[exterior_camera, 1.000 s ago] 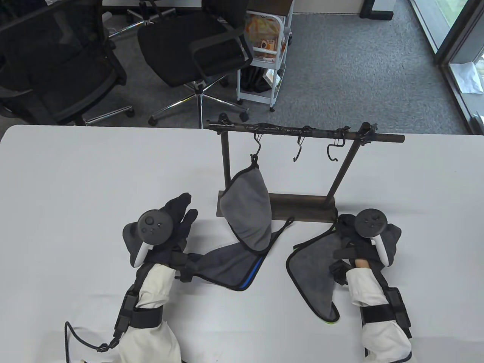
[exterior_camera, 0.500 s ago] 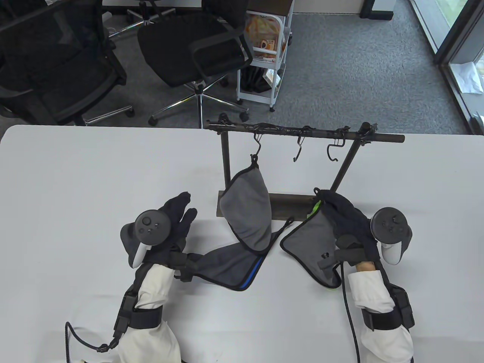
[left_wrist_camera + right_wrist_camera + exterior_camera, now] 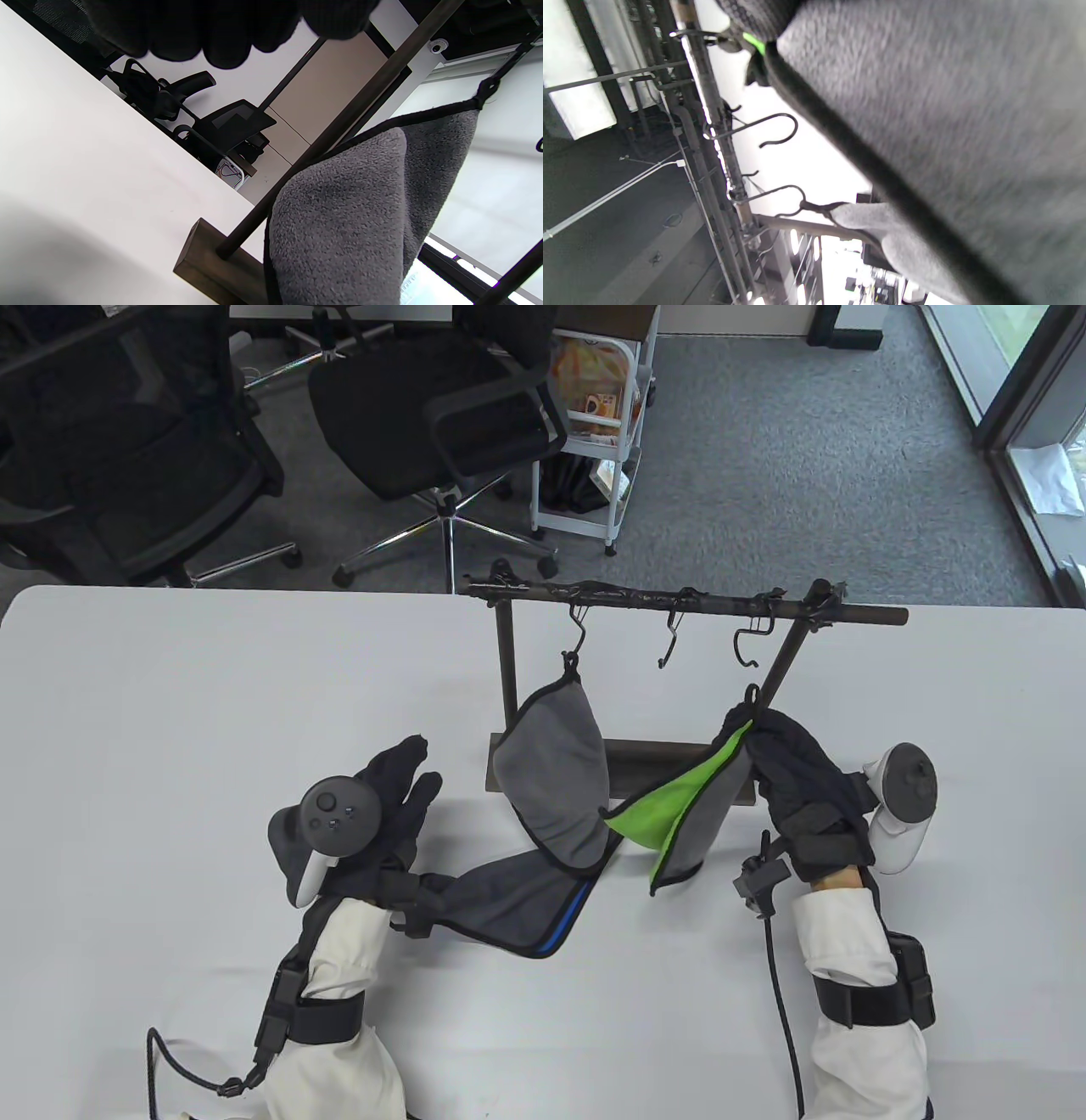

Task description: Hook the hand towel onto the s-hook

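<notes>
Lifted off the table since a moment ago, the green-backed towel (image 3: 679, 814) is now held up by its corner in the right hand (image 3: 797, 780), its loop just below the empty hooks (image 3: 747, 645) on the rack (image 3: 679, 602). Beside it, another towel (image 3: 556, 763) is hung. The left hand (image 3: 373, 814) is rested flat, fingers loosely spread.

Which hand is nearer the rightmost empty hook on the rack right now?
Right. The right hand holds the green-backed towel up just below the rightmost hook. The left hand rests on the table, far to the hook's left, beyond the hung towel.
</notes>
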Tool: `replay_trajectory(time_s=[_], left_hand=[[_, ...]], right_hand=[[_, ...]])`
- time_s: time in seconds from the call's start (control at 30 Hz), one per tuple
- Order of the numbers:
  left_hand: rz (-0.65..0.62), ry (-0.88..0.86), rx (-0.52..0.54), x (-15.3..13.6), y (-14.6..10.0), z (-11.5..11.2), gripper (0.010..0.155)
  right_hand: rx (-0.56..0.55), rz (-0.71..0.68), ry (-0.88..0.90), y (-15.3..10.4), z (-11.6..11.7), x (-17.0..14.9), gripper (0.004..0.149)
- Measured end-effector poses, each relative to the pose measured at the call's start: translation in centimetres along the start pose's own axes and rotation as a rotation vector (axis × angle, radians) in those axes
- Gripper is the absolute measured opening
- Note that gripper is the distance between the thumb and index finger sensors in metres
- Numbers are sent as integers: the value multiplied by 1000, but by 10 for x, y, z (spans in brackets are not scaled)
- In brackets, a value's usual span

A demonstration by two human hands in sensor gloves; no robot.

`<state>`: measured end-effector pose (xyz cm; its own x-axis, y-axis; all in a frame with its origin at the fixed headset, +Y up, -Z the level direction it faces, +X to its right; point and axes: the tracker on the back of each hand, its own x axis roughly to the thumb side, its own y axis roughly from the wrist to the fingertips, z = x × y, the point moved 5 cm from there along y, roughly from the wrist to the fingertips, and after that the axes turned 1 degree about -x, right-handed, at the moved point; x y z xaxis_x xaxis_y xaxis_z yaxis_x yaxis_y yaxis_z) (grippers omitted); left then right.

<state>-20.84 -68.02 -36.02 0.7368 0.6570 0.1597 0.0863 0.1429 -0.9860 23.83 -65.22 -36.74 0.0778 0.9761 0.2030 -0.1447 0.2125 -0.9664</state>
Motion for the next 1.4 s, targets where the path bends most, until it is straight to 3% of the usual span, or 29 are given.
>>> replay_trajectory(time_s=[0.47, 1.4], left_hand=[[8, -5, -7, -1, 0, 0, 58], [15, 1, -17, -1, 1, -2, 58]], right_hand=[[-14, 61, 21, 20, -2, -4, 42], [-86, 154, -43, 26, -7, -28, 43]])
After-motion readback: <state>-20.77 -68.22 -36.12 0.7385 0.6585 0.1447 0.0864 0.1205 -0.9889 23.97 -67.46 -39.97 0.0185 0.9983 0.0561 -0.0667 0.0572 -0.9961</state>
